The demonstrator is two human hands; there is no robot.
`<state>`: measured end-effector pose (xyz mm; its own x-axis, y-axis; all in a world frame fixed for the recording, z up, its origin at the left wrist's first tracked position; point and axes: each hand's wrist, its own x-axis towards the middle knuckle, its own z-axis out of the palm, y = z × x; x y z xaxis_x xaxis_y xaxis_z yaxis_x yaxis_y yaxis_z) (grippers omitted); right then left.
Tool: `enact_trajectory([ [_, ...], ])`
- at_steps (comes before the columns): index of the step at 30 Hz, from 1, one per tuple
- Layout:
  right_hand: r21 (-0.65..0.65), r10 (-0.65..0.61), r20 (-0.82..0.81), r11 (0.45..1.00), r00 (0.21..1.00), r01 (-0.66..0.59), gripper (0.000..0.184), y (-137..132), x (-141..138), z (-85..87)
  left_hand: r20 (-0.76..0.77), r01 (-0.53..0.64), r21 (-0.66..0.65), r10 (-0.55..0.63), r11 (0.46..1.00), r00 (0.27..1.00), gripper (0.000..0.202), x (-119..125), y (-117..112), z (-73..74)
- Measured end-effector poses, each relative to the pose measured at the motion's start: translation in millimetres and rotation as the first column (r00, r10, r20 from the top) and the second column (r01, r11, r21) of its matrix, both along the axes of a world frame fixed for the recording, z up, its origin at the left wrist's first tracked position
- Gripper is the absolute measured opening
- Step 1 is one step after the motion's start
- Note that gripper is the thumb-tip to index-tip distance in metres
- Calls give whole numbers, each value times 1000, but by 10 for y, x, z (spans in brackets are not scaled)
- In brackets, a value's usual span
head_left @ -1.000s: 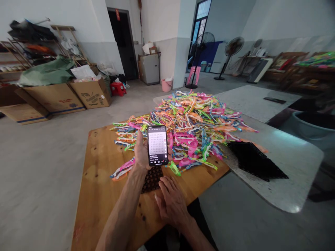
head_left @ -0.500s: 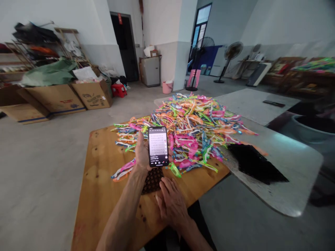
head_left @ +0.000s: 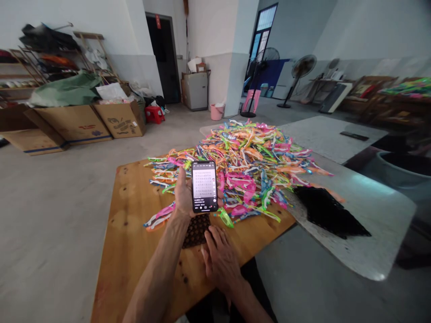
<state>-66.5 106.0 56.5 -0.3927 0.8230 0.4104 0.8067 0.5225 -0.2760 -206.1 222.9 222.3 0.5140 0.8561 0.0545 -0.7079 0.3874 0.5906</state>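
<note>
One lit smartphone (head_left: 204,186) is gripped in the left hand (head_left: 183,197), thumb along one edge and fingertips at the other. Closer in and to its right, the right hand (head_left: 221,255) rests palm down at the front of the wooden table (head_left: 134,260), fingers loosely extended, nothing visible in its grasp. A dark patterned pad (head_left: 196,231) lies below the phone, next to the right hand's fingers; whether they touch is hard to tell. Ahead of both hands spreads a heap of neon plastic glasses frames (head_left: 249,150), and a green pair of glasses (head_left: 226,218) lies just ahead of the right hand. Well to the right of both hands, a flat black stack (head_left: 330,211) lies on a grey table (head_left: 365,258).
</note>
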Motion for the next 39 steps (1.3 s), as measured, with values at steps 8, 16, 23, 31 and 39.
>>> enact_trajectory([
  [8, 12, -22, -17, 1000, 1000, 22, 46, 1, -13, 10, 14, 4, -4, -4, 1000, 1000, 106, -7, -10, -2],
  [16, 46, -41, -57, 998, 998, 43, 37, 6, -27, -1, 34, 6, -13, -6, 1000, 999, 108, 10, -25, 31],
  [23, 108, -24, -116, 993, 993, 37, 34, 5, 8, 9, -25, -30, -2, 29, 1000, 999, 108, -14, -5, -17],
  [31, 60, -14, -65, 998, 998, 18, 41, -18, 26, 9, -11, 6, 4, -6, 1000, 1000, 109, 13, -17, 29],
  [39, 37, -17, -42, 999, 999, 19, 38, -7, 24, 13, -25, 29, 39, -28, 999, 999, 107, -21, 22, -54],
])
